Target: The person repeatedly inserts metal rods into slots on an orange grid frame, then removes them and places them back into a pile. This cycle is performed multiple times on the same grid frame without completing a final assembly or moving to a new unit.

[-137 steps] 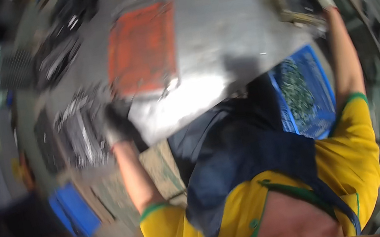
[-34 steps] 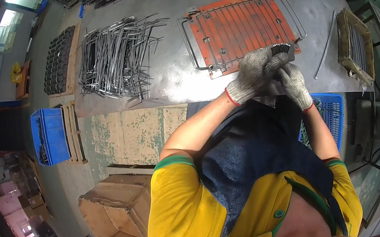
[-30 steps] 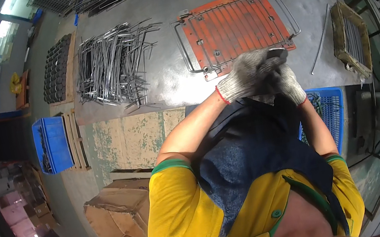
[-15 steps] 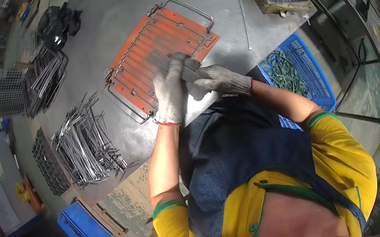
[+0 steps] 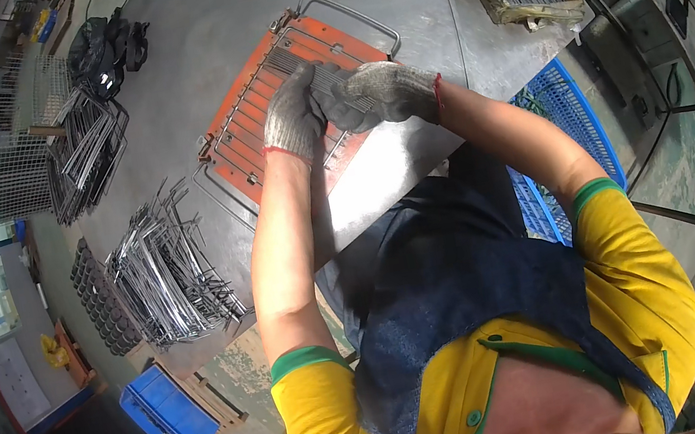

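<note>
While both hands are up over the work, a grey sheet-metal table (image 5: 414, 13) spreads beneath and beyond them. Left of the left hand lies a tangled heap of bent, silvery metal rods (image 5: 168, 270); farther out, beyond that hand, sit stacked dark bent-rod frames (image 5: 88, 150) and a crumpled black bundle (image 5: 99, 52). Well beyond and right of the right hand is a shallow, worn wooden box (image 5: 541, 12) filled with straight grey rods, and nearer, below the right forearm, a blue slatted plastic basket (image 5: 580, 123). A red-orange rectangular plate (image 5: 251, 109) lies directly under the hands, which hide part of it; its bent-wire loops jut out at two ends, one just beside the left forearm, the other beyond the right hand.

The bundle of thin, straight grey metal rods (image 5: 283, 61) is in the gloved hands, above the plate, its far end showing past the left fingers. Left hand (image 5: 294, 116) and right hand (image 5: 391, 90) are together, both clasped around it.
</note>
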A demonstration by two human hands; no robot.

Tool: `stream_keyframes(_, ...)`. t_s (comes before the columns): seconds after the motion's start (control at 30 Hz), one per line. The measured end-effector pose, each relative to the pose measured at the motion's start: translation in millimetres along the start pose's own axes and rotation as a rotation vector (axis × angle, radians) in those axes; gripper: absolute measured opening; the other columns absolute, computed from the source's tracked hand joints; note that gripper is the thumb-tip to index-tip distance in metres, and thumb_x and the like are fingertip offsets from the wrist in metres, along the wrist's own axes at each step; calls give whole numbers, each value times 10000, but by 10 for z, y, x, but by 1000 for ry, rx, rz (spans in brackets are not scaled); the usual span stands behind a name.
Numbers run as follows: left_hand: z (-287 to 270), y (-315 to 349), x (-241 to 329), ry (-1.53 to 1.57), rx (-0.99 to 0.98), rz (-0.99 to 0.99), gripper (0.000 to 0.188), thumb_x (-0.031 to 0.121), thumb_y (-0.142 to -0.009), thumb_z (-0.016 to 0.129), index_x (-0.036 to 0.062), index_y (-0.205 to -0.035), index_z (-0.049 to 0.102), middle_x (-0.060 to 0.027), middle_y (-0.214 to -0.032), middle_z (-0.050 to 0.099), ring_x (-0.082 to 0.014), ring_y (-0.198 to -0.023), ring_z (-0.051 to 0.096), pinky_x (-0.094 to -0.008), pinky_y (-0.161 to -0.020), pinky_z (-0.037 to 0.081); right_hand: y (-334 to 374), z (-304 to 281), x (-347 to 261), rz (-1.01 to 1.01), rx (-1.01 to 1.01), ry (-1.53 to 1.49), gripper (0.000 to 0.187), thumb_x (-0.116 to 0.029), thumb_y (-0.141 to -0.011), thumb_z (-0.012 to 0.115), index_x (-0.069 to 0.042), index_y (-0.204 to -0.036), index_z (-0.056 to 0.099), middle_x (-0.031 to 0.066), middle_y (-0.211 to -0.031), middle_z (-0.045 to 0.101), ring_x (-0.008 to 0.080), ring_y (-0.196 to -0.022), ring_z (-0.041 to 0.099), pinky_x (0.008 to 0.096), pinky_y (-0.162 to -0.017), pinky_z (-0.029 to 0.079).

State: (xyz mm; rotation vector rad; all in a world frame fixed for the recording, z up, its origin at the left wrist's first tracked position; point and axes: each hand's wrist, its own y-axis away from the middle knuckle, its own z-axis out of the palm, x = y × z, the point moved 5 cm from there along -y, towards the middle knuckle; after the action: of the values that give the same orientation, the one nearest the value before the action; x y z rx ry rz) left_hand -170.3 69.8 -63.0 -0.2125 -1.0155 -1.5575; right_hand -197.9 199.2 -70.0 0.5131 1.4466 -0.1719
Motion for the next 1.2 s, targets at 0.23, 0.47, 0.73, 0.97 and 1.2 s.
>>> stream_keyframes(0.23, -209, -220, 203, -426, 158, 24, 352, 240, -943, 586, -88, -1070, 588, -197, -1043, 647, -276, -922, 657, -396, -796, 537, -188, -66, 181, 151, 57, -626, 250, -163, -942, 572, 5, -1121, 619, 120, -1070, 679, 189, -895, 680, 315, -788, 566)
stream_keyframes(0.47, 366, 153, 644, -1972, 391, 484, 487, 415, -860, 623, 69, -1201, 591, -176, -1196, 616, -356, -1110, 586, -459, -951, 439, -209, -37, 109, 225, 79, -573, 271, -181, -909, 620, 11, -1099, 638, 132, -1051, 692, 222, -900, 687, 326, -781, 574)
stream_keyframes(0.73, 108, -40, 273, -2024, 75, 1047, 451, 318, -922, 489, 42, -1279, 505, -171, -1340, 478, -359, -1257, 414, -527, -1063, 263, 69, -144, -746, 181, 375, 1222, 298, -44, -812, 596, -33, -1107, 562, 111, -1025, 587, 285, -901, 641, 388, -630, 560)
stream_keyframes(0.97, 377, 44, 182, -2194, 110, 985, 532, 399, -943, 453, 44, -1337, 474, -173, -1368, 460, -372, -1347, 319, -549, -1107, 189, 154, -903, -347, -64, 819, 815, 358, -359, -949, 449, -92, -1155, 571, 150, -849, 644, 291, -732, 644, 429, -689, 502)
stream_keyframes(1.2, 297, 115, 84, -2239, -169, 1014, 522, 381, -935, 470, 62, -1347, 461, -152, -1406, 428, -349, -1368, 305, -525, -1143, 177, 181, -857, 53, -151, 824, 732, 435, -394, -952, 457, -76, -1233, 554, 99, -785, 646, 182, -623, 613, 316, -594, 503)
